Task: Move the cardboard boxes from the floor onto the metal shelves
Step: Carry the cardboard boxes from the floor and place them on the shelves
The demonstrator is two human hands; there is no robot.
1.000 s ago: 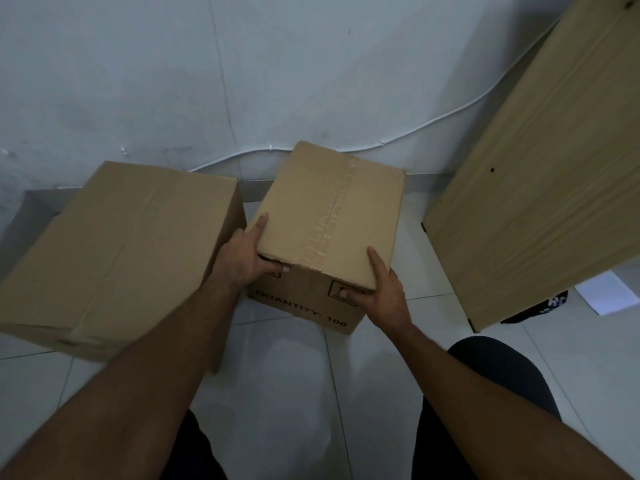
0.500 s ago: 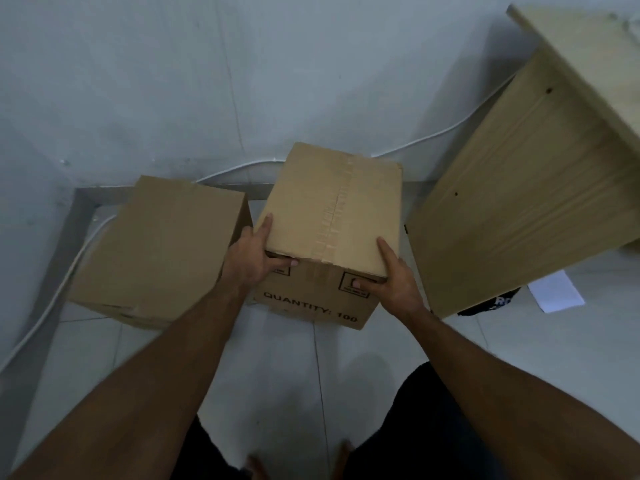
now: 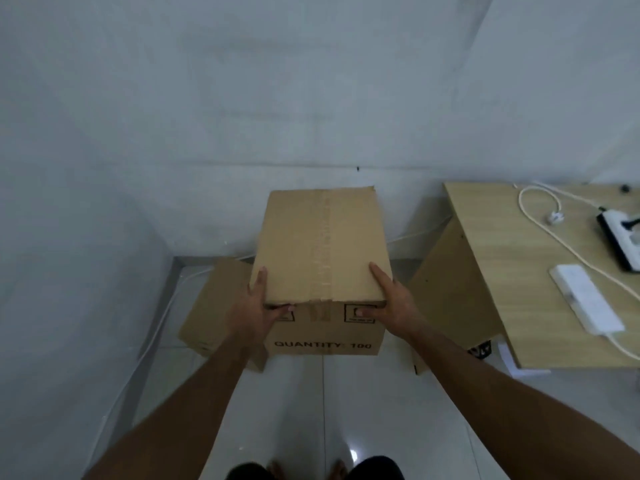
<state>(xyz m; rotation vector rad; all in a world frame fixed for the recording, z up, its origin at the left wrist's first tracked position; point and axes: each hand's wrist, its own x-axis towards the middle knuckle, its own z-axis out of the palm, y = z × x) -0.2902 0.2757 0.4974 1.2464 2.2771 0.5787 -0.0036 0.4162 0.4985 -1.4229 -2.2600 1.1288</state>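
A taped cardboard box [image 3: 322,244] printed "QUANTITY: 100" is held up in front of me, clear of the floor. My left hand [image 3: 258,306] grips its near left corner, thumb on the front face and fingers along the side. My right hand [image 3: 389,303] grips the near right corner the same way. A second, larger cardboard box [image 3: 216,310] lies on the floor behind and to the left, partly hidden by the held box. No metal shelves are in view.
A light wooden desk [image 3: 512,271] stands at the right, with a white cable [image 3: 540,216], a power strip [image 3: 620,244] and a white adapter [image 3: 585,303] on top. White walls meet in a corner at the left. A cable [image 3: 152,337] runs along the tiled floor [image 3: 311,410].
Both hands have lifted the box off the floor as I stood up. The view rose, so the desk top now shows and the larger box looks smaller below.
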